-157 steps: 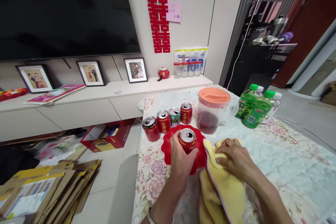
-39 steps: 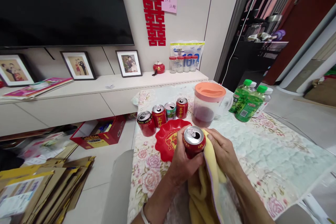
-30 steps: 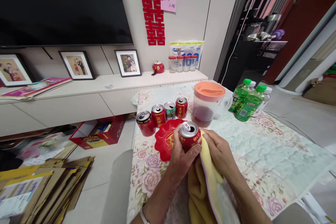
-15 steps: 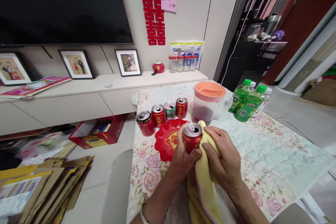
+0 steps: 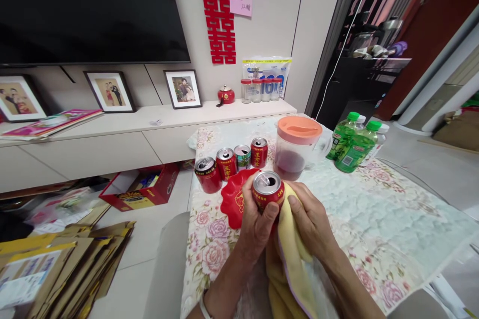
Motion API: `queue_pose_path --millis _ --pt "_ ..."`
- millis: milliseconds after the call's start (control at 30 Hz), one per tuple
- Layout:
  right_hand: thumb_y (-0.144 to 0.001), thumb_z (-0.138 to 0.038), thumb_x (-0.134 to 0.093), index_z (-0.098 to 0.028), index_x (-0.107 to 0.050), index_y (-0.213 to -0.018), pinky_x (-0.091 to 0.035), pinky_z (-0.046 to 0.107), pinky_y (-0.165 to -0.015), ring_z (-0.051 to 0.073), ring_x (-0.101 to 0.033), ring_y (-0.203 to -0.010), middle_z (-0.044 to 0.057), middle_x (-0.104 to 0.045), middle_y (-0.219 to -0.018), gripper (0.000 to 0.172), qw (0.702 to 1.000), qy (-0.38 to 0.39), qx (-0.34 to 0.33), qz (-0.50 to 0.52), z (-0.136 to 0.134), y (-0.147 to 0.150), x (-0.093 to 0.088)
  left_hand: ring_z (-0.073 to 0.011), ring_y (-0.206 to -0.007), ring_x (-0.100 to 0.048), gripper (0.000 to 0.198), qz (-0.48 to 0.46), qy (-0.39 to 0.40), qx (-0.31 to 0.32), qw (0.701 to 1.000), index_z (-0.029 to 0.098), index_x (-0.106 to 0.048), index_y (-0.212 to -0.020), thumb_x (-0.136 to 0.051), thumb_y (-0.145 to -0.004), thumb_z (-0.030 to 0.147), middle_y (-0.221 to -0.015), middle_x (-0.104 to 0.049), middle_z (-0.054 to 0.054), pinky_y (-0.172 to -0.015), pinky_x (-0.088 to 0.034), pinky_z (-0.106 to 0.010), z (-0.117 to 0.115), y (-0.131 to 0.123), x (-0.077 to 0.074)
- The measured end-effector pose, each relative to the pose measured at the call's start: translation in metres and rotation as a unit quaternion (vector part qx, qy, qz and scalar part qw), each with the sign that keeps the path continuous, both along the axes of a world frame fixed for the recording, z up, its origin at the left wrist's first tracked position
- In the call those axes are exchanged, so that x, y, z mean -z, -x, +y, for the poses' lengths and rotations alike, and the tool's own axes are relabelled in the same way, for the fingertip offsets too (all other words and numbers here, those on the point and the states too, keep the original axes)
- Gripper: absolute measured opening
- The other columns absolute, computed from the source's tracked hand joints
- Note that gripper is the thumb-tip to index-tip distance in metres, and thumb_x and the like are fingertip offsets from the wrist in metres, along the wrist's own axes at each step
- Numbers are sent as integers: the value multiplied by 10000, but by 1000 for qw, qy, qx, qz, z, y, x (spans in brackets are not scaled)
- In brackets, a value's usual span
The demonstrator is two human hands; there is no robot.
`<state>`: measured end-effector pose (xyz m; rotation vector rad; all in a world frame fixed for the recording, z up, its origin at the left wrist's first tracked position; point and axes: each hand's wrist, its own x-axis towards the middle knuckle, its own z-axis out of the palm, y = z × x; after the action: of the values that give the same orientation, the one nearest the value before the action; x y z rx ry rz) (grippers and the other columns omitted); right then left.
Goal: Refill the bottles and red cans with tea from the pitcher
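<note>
Left hand (image 5: 256, 224) wraps round a red metal drink can with a silver top (image 5: 267, 190), thumb across the front, top facing up with a slight tilt. Right hand (image 5: 310, 214) pinches a yellow plush towel with thin purple edging (image 5: 294, 259) between thumb and fingers, cloth against the can's right side; the rest hangs down toward the table edge. Can is in front of a red scalloped plate (image 5: 231, 204), overlapping its right part from this view; clearance below can't be told, base hidden.

Behind the plate: a dark-rimmed red metal can (image 5: 208, 177), two more red cans and a small green-and-white metal can (image 5: 243, 158). Clear plastic pitcher with a peach lid (image 5: 292, 159), dark liquid inside, stands just beyond the hands.

Risks, as judged: the drinking hole is open, so tipping could spill any leftover liquid onto the towel or the floral tablecloth (image 5: 213, 254); contents not visible. Smooth metal could slip if the left grip loosens while the cloth pushes. Hanging towel might snag the plate. A wide right elbow or hand swing could knock the pitcher.
</note>
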<state>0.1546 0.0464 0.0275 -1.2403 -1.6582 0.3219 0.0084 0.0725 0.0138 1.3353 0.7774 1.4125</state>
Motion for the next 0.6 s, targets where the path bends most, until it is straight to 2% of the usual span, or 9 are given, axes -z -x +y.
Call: queue_pose_path --millis 167,367,467,600 --pt "-1089 -362 -410 -230 -639 -1329 -515 340 -1012 202 -633 -1177 74 -678 -1257 357 998 46 -15 -39 2 -1 0 -312 -1359 -553 743 -9 15 -49 999 238 -390 -1428 -626 -885 687 -1455 -564 -136 -1167 -405 -453 3 2 -2" --pt "-1079 -352 -411 -209 -662 -1054 -552 378 -908 228 -656 -1016 78 -681 -1050 291 987 120 -10 -109 -3 -6 -8 -299 -1351 -556 702 -42 47 -58 996 275 -377 -1449 -621 -909 651 -1480 -542 -115 -1172 -400 -453 3 1 3" --pt "-1078 -341 -428 -207 -640 -1139 -550 398 -931 238 -640 -1056 91 -666 -1096 258 987 107 3 -118 -9 -2 -10 -301 -1366 -545 709 -21 50 -51 997 265 -378 -1437 -649 -899 637 -1480 -536 -126 -1175 -398 -451 2 0 2" --pt "-1079 -322 -464 -208 -577 -1329 -544 394 -973 230 -617 -1139 105 -647 -1201 298 993 13 33 -108 -17 7 -14 -310 -1376 -543 718 -13 54 -8 998 259 -370 -1456 -679 -898 589 -1486 -543 -134 -1180 -396 -468 0 -1 1"
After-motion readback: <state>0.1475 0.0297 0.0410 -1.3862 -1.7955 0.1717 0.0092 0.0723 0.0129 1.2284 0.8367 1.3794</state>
